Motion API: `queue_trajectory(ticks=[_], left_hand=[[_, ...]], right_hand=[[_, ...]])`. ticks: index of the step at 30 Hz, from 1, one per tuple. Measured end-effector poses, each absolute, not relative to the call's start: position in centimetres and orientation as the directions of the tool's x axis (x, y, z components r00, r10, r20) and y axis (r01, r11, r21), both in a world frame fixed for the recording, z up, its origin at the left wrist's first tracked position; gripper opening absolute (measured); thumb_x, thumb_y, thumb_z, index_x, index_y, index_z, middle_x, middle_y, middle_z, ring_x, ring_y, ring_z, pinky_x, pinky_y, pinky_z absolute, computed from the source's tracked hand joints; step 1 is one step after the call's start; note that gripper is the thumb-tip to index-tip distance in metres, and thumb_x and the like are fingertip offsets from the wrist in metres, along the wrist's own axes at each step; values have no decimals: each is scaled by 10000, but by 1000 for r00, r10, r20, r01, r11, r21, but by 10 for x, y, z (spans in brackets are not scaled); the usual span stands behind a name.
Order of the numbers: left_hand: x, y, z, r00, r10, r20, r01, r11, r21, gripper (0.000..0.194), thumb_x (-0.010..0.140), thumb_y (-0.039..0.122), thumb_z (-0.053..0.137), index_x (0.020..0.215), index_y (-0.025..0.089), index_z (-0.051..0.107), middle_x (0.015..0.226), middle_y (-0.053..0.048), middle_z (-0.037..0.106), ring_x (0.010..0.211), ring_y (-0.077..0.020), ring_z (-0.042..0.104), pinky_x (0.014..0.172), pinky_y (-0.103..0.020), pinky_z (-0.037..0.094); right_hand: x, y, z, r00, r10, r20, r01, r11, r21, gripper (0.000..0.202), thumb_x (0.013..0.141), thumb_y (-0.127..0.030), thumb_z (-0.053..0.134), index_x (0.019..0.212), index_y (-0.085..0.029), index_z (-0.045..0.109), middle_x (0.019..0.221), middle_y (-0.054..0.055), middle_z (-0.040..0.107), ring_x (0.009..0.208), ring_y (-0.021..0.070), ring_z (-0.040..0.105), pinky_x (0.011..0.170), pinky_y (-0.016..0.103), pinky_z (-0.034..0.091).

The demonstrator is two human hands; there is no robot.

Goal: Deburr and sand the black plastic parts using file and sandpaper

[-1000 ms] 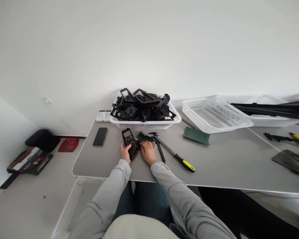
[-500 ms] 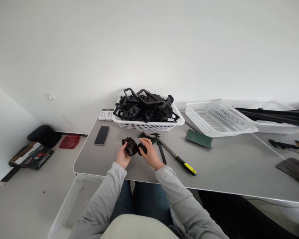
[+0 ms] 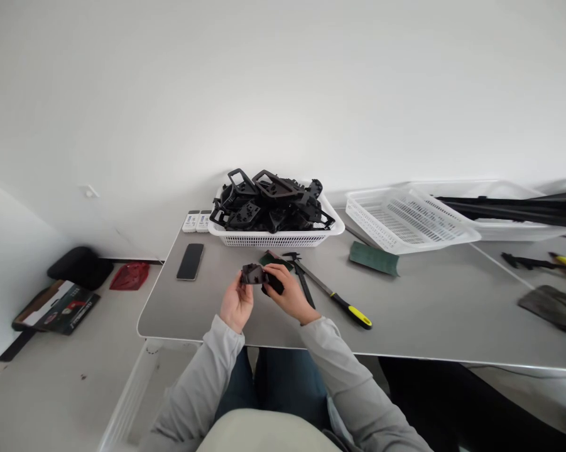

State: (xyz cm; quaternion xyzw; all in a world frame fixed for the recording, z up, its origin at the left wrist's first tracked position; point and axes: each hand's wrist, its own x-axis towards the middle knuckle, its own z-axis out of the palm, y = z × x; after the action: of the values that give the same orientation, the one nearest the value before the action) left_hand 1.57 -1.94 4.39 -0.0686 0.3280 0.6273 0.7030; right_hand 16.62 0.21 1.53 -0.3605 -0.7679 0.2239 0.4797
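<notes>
My left hand (image 3: 236,306) is closed around a small dark plastic part (image 3: 252,274), held just above the table. My right hand (image 3: 289,295) grips a black piece (image 3: 275,284) against the part's right side; fingers cover much of it, so its kind is unclear. Right beside this hand lies a black caliper (image 3: 304,284). A file (image 3: 352,312) with a black and yellow handle stretches across the table to its right. Behind my hands is a green sheet, probably sandpaper (image 3: 270,258).
A white basket (image 3: 276,240) heaped with black plastic parts stands against the wall. To its left are white boxes (image 3: 196,221) and a phone (image 3: 190,262). Rightward lie a curved green sheet (image 3: 374,258), a tilted white basket (image 3: 409,220) and a dark cloth (image 3: 551,307).
The plastic part has been turned in my left hand, which now shows its palm side more. My right hand stays at the part's right side. The view has shifted slightly.
</notes>
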Motion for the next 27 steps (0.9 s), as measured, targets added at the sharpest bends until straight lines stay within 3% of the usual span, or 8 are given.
queue_trajectory(ticks=[4,8,12,14,16,21,24,27], left_hand=[[18,-28,56,74,857,-509,-851,321,415,267,913,191,437,740,128,630,621,-41,671,559,-96,645,501,-155,525],[5,-34,56,277,850,-449,-488,527,696,351,818,391,585,577,136,580,451,-44,577,346,-103,498,323,-185,356],[-16,-26,36,-30,977,-211,-376,184,908,299,716,379,713,591,147,572,483,5,556,403,-51,455,391,-152,314],[-19,-20,19,-55,980,-193,-455,147,878,267,683,380,744,818,176,637,810,-33,687,682,-103,610,578,-181,447],[-17,-16,1,165,959,-228,-545,282,790,422,688,470,715,983,180,633,984,-76,682,850,-181,633,680,-272,488],[0,-11,-28,361,838,-410,-541,546,639,418,783,464,618,1045,139,642,896,-111,697,859,-230,654,705,-319,496],[3,-8,-33,358,840,-409,-601,542,587,501,835,558,482,1006,125,665,836,-122,699,838,-231,658,671,-308,501],[3,-6,-37,334,857,-392,-640,511,574,493,831,564,484,1011,144,670,843,-111,703,826,-218,659,705,-307,505]], right_hand=[[161,3,13,-135,830,542,326,553,-766,200,831,-267,500,968,-199,628,921,66,655,864,193,619,775,330,500],[167,10,19,-31,946,323,373,310,-875,267,811,-373,506,681,-170,620,606,7,582,575,150,528,543,262,416],[176,17,22,-143,989,-28,345,24,-938,302,713,-393,564,509,-173,535,456,-40,440,449,107,400,437,238,284],[175,16,19,-191,972,-136,327,-68,-943,315,677,-396,582,468,-179,488,425,-54,389,428,92,359,427,233,247],[170,14,14,-215,958,-189,330,-110,-937,321,663,-409,585,463,-180,484,411,-60,374,423,88,348,429,233,235],[167,16,2,-184,975,-123,367,-47,-929,286,688,-410,569,533,-172,592,492,-17,523,511,139,490,496,258,362],[175,24,1,-87,996,-17,329,12,-944,233,721,-316,521,830,-178,672,826,38,674,778,191,604,699,309,470],[179,30,8,-8,978,209,290,203,-935,380,751,-247,496,1119,-187,576,1079,70,643,1009,206,583,908,378,447]])
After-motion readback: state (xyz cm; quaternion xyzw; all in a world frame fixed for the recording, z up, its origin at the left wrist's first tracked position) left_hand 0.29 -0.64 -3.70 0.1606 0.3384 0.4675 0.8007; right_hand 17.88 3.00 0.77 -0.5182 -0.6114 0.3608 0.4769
